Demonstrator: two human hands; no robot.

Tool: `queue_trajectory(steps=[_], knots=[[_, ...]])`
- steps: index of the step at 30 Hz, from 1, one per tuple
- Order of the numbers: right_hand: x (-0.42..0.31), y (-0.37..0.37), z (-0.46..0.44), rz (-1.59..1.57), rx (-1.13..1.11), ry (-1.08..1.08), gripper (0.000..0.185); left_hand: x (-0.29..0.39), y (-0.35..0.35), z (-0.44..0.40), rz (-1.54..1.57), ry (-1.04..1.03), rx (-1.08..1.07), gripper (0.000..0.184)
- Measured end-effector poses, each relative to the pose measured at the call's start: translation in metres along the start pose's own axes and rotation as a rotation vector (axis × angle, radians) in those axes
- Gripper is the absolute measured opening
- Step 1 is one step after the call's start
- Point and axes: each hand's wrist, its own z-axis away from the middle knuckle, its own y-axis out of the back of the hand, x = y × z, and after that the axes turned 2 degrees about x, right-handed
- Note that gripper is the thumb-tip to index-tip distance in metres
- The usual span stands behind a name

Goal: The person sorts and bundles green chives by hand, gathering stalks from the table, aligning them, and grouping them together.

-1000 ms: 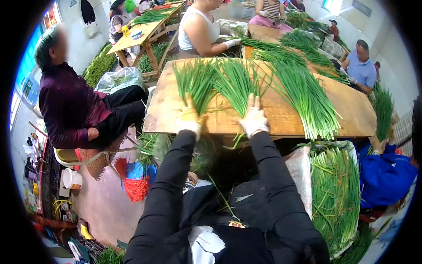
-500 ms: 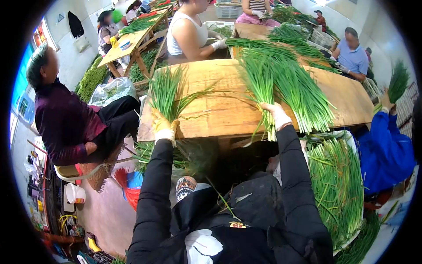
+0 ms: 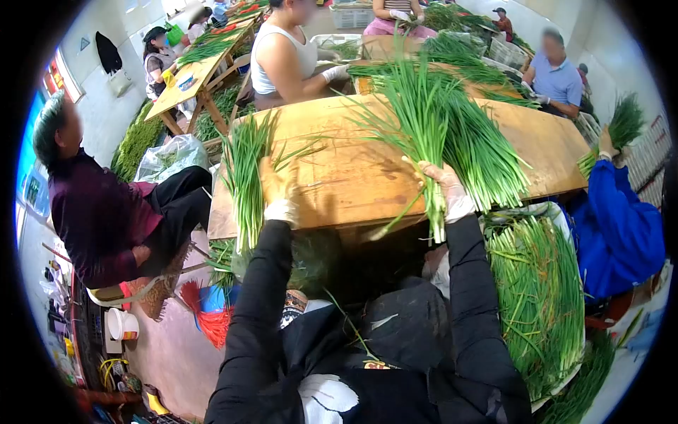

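On the left end of the wooden table [image 3: 339,185] lies a small bunch of green stalks [image 3: 247,180], its ends past the front edge. My gloved left hand [image 3: 280,191] is just right of that bunch, blurred, its fingers pointing forward. My gloved right hand [image 3: 446,189] is wrapped round the lower part of another green bunch [image 3: 418,120], whose pale ends hang over the front edge. Touching this bunch on its right is a larger pile of stalks [image 3: 480,152] with white ends. A few loose stalks lie near my left hand.
A seated person [image 3: 99,205] is at the left. A sack of stalks [image 3: 537,297] stands right of my lap. A person in blue [image 3: 618,226] holds stalks at the far right. Other people work behind the table. A bucket [image 3: 122,324] and red strands [image 3: 208,318] are at lower left.
The left bunch was moved to the table's left end, and my left hand has come off it. My right hand took another bunch rightward, beside the large pile. The view has shifted slightly.
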Motion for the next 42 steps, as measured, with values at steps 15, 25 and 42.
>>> queue_trajectory(steps=[15,25,42], knots=[[0.023,-0.026,-0.03,0.35,0.305,-0.26,0.089,0.063,-0.072,0.016,0.412,0.763,-0.41,0.1],[0.053,-0.09,-0.02,0.181,-0.254,-0.466,0.037,0.031,-0.056,0.029,0.54,0.957,-0.651,0.045],[-0.077,-0.175,-0.019,0.307,-0.246,0.546,0.047,0.228,-0.02,-0.026,0.591,-0.328,-0.718,0.055]])
